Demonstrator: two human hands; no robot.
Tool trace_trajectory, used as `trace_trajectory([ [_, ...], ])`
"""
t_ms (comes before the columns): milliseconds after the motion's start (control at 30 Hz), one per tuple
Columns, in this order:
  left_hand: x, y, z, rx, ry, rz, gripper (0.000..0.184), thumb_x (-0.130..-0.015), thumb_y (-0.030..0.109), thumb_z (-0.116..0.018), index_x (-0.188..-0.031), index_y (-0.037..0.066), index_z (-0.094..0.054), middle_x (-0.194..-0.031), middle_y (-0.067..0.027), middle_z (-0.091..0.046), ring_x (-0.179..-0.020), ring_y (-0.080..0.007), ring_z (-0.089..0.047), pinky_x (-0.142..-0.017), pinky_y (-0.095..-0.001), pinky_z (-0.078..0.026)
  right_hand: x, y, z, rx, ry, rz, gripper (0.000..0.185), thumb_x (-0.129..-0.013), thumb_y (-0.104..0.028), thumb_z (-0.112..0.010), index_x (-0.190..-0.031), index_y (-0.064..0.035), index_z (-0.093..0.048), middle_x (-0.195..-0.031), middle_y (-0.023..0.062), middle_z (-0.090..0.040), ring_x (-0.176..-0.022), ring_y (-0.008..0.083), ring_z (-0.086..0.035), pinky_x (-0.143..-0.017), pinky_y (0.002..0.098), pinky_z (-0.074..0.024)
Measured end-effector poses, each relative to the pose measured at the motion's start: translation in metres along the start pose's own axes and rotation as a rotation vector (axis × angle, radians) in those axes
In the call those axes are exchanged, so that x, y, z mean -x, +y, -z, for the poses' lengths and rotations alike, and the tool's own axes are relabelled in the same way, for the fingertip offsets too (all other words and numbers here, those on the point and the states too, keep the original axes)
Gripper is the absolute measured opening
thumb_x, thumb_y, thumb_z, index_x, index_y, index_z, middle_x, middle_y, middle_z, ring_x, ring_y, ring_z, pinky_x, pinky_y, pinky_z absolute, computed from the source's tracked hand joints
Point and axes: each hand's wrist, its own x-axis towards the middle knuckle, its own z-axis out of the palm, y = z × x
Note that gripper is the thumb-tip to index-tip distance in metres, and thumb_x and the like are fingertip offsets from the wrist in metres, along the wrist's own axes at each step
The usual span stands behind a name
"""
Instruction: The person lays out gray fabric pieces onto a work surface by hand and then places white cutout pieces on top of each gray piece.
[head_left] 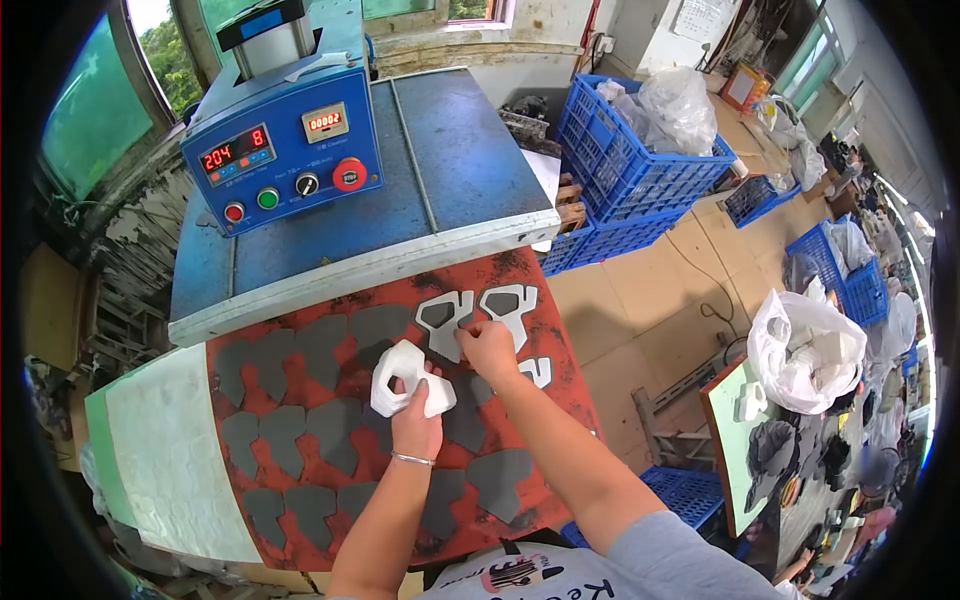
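My left hand (416, 432) is closed around a thick stack of white cut-out pieces (405, 358) with a hole through it. My right hand (489, 350) pinches the edge of a single white cut-out piece (436, 313), which lies over a dark grey piece at the far side of the red board (562, 420). To its right, another white cut-out piece (513, 330) lies flat, and a third white piece (540, 372) shows partly behind my right wrist. Dark grey shaped pieces (335, 437) are laid in rows across the board.
Behind the board stands a blue press machine (280, 150) with lit displays and buttons, on a blue metal table (460, 165). Left is a whitish sheet (170, 450). Blue crates (630, 165) stand back right; a white plastic bag (805, 345) sits on a green-topped table (735, 455).
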Motion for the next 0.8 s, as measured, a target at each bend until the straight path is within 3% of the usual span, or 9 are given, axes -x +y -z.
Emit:
trace_trajectory([
  [133, -0.003, -0.003, 0.000, -0.008, 0.012, -0.001, 0.048, -0.093, 0.001, -0.048, -0.139, 0.008, -0.037, -0.128, -0.0107, -0.050, -0.118, -0.0256, -0.050, -0.102, -0.0403, -0.039, 0.001, -0.002, -0.004, 0.342, 0.124, 0.064, 0.029, -0.078, -0.031, -0.068, -0.078, -0.0023, -0.073, -0.066, 0.0144, -0.067, -0.064, 0.0261, -0.066, -0.061, 0.0366, -0.0515],
  [233, -0.006, -0.004, 0.004, -0.019, -0.011, -0.009, 0.049, -0.092, 0.001, -0.049, -0.139, 0.008, -0.037, -0.129, -0.0097, -0.049, -0.118, -0.0255, -0.050, -0.102, -0.0401, -0.039, 0.001, -0.006, -0.004, 0.356, 0.099, 0.032, 0.030, -0.076, -0.034, -0.068, -0.080, -0.0045, -0.074, -0.068, 0.0154, -0.067, -0.068, 0.0313, -0.066, -0.065, 0.0393, -0.0513],
  [800, -0.013, -0.003, 0.004, -0.039, -0.046, -0.012, 0.050, -0.091, 0.001, -0.051, -0.139, 0.008, -0.037, -0.130, -0.0084, -0.048, -0.121, -0.0250, -0.048, -0.102, -0.0395, -0.038, -0.004, -0.008, -0.006, 0.416, 0.084, 0.025, 0.031, -0.073, -0.032, -0.072, -0.081, -0.0027, -0.073, -0.076, 0.0181, -0.069, -0.073, 0.0322, -0.067, -0.067, 0.0394, -0.0521],
])
